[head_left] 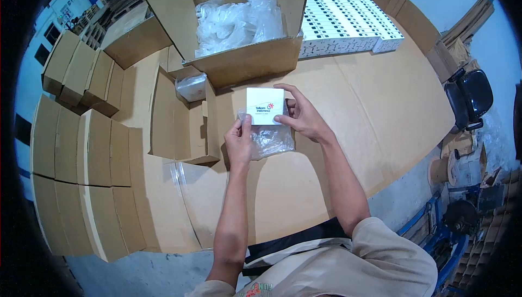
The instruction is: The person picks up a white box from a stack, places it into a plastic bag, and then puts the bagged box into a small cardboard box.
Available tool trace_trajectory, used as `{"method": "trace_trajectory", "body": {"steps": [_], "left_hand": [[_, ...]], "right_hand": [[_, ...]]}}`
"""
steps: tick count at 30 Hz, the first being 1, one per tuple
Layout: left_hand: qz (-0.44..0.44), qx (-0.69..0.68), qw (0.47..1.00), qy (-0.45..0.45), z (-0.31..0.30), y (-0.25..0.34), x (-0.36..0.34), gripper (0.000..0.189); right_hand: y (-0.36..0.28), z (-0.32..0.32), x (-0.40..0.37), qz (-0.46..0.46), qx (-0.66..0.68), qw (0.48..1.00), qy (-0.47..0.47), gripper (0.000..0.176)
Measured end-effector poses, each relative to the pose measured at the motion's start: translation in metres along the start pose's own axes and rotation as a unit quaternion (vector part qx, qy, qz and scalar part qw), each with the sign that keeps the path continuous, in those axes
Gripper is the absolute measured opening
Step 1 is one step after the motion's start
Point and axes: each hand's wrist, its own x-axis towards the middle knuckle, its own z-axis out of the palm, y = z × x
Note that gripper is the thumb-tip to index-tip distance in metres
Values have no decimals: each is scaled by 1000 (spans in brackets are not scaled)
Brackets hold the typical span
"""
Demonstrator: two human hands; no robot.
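Holds a small white box (260,100) over the brown table (375,117), near a big open box (244,66). Pinches its right side with the right hand (310,118), its low left corner with the left hand (239,142), a clear bag (273,141) beneath.

Between the fingertips of your left hand (238,142) and right hand (310,116), the white box (262,97) you hold reads "Telkom Indonesia", with a red logo (270,106) just beside your right thumb and a smaller line under the name that is too fine to read. Well below your fingers, the print on your shirt (304,272) seems to read "FUN", while beyond your right fingers the stacked white boxes (340,45) carry dark marks too small to make out.
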Motion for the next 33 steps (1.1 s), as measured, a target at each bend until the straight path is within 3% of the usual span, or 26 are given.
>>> {"method": "trace_trajectory", "body": {"steps": [6, 9, 15, 18, 21, 27, 33], "left_hand": [[12, 34, 999, 12, -3, -8, 3, 42], [9, 40, 999, 13, -1, 3, 0, 42], [27, 52, 998, 12, -1, -3, 3, 43], [35, 29, 999, -13, 0, 2, 2, 44], [48, 29, 998, -17, 2, 8, -1, 43], [85, 18, 996, -18, 6, 16, -3, 42], [112, -6, 994, -18, 8, 16, -1, 44]], "right_hand": [[0, 0, -1, -18, -25, 1000, 6, 71], [-6, -2, -1, -3, -63, 998, 9, 62], [4, -4, 1, -72, -72, 995, 25, 39], [8, -6, 2, -65, -67, 995, 31, 28], [9, -13, 2, 0, -114, 993, 15, 22], [7, -12, 0, -76, -90, 993, 14, 10], [13, -9, 3, -149, -74, 984, 64, 14]]}}
